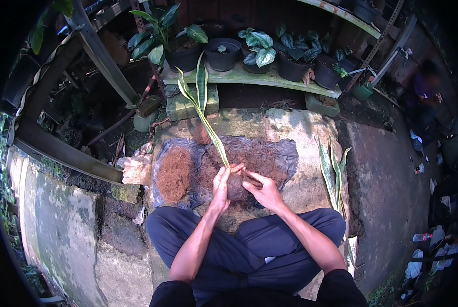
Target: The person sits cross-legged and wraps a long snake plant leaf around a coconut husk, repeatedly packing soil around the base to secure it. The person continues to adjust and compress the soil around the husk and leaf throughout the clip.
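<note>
A snake plant (210, 126) with long yellow-edged leaves leans up and to the left from a round, dark soil ball (236, 187) at its base. My left hand (222, 186) cups the ball's left side, its thumb near the foot of the leaves. On the other side my right hand (265, 190) has its fingers curled against the ball; what lies under those fingertips is partly hidden. Beneath both hands, loose brown soil (263, 161) is spread on a dark plastic sheet (290, 153). A heap of brown coconut fibre (174, 174) rests on the sheet's left part.
More snake plant leaves (330, 172) lie to the right on the concrete slab (305, 130). Behind stands a low shelf (229, 76) with several potted plants (259, 50). A metal frame (71, 157) borders the left. At far right sits another person (424, 92); a plastic bottle (421, 237) lies below.
</note>
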Demonstrator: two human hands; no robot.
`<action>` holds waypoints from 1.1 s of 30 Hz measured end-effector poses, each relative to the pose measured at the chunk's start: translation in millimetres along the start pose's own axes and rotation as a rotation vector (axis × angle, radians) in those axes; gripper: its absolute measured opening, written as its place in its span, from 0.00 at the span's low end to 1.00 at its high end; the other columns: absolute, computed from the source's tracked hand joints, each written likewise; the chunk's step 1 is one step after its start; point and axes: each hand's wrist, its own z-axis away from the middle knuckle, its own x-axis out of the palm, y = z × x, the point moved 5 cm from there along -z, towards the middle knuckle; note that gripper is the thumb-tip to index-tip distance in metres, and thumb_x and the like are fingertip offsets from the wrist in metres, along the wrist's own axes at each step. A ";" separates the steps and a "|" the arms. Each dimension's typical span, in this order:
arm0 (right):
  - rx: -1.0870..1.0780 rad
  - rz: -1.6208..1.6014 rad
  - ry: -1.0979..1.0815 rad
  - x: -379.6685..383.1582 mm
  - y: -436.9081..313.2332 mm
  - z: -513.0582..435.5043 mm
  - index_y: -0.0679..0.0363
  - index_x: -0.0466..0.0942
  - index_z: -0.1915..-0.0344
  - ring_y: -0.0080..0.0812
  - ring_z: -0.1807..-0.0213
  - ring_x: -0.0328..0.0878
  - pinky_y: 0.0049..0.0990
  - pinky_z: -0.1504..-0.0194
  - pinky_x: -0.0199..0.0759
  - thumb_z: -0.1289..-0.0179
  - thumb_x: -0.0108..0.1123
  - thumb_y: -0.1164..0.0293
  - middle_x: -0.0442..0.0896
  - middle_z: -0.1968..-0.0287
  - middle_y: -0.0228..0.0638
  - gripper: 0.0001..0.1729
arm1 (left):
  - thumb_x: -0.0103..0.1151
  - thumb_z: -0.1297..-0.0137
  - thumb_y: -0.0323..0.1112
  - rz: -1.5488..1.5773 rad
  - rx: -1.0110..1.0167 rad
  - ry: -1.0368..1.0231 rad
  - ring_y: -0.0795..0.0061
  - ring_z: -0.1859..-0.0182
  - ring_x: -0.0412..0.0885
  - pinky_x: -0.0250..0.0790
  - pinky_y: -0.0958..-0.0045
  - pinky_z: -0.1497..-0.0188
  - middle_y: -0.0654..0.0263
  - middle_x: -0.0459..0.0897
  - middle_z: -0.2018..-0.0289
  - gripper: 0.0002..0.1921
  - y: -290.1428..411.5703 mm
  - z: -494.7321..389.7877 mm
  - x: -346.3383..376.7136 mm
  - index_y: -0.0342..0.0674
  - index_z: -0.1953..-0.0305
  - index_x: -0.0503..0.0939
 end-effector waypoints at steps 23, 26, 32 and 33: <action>0.205 -0.830 -0.051 4.4 11.4 3.5 0.64 0.66 0.42 0.34 0.44 0.75 0.40 0.42 0.74 0.25 0.46 0.64 0.72 0.43 0.36 0.19 | 0.40 0.27 0.52 0.389 -0.066 -0.057 0.54 0.41 0.73 0.65 0.55 0.36 0.46 0.76 0.45 0.26 23.4 8.7 5.3 0.32 0.43 0.65; 0.356 -0.922 -0.073 13.6 1.3 14.8 0.68 0.53 0.33 0.40 0.39 0.70 0.44 0.40 0.73 0.24 0.45 0.61 0.65 0.39 0.40 0.30 | 0.39 0.25 0.50 0.360 -0.079 0.022 0.58 0.35 0.67 0.61 0.56 0.33 0.46 0.77 0.45 0.26 25.3 8.7 3.8 0.30 0.43 0.63; 0.436 -1.093 -0.146 34.6 10.9 22.5 0.63 0.54 0.34 0.45 0.39 0.68 0.52 0.40 0.71 0.24 0.44 0.62 0.58 0.34 0.43 0.27 | 0.38 0.23 0.45 -0.076 0.141 0.072 0.64 0.38 0.72 0.64 0.65 0.38 0.51 0.82 0.51 0.21 18.1 3.1 -10.4 0.32 0.46 0.69; 0.440 -1.091 -0.125 33.3 13.2 22.6 0.63 0.52 0.32 0.46 0.38 0.68 0.52 0.39 0.70 0.24 0.45 0.62 0.58 0.34 0.44 0.29 | 0.38 0.23 0.45 -0.164 0.165 0.063 0.65 0.39 0.72 0.63 0.66 0.38 0.51 0.82 0.50 0.21 22.0 3.8 -3.6 0.32 0.47 0.70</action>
